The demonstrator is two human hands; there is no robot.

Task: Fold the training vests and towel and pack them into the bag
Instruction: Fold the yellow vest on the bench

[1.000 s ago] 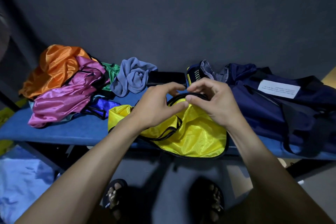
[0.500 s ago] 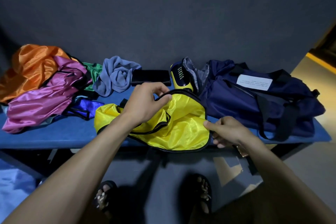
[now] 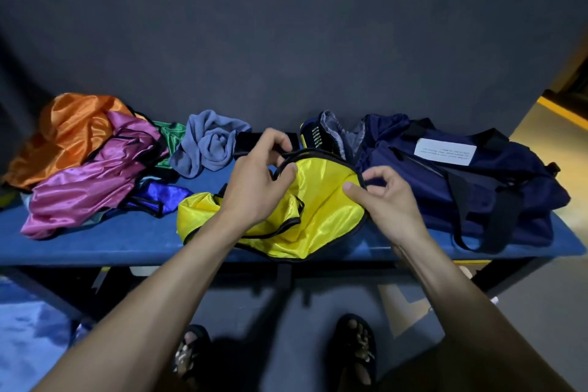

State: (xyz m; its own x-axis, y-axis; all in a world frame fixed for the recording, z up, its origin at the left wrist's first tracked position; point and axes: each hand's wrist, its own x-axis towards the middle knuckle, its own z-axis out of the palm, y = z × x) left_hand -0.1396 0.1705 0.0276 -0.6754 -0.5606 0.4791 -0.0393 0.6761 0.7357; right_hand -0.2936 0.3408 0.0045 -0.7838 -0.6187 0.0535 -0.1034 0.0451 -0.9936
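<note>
A yellow vest [image 3: 321, 213] with black trim lies crumpled on the blue bench [image 3: 95, 242] in front of me. My left hand [image 3: 257, 181] pinches its black upper edge. My right hand [image 3: 381, 200] pinches the vest's right edge beside the navy bag [image 3: 471, 181]. The bag lies on the bench at the right, its mouth gaping toward the vest. A heap of vests sits at the left: orange [image 3: 70, 127], pink [image 3: 92, 181], green [image 3: 170, 137] and blue [image 3: 159, 197]. A grey-blue towel [image 3: 206, 143] is bunched behind the yellow vest.
A dark wall rises right behind the bench. A black flat object [image 3: 251, 140] and a yellow-and-black item [image 3: 313, 137] lie near the bag's mouth. My sandalled feet [image 3: 353, 350] stand on the grey floor below. Light-blue cloth [image 3: 28, 328] lies on the floor at the left.
My right hand has gone from the vest's upper edge down to its lower right edge and now back up its right side. My left hand keeps its hold on the upper trim.
</note>
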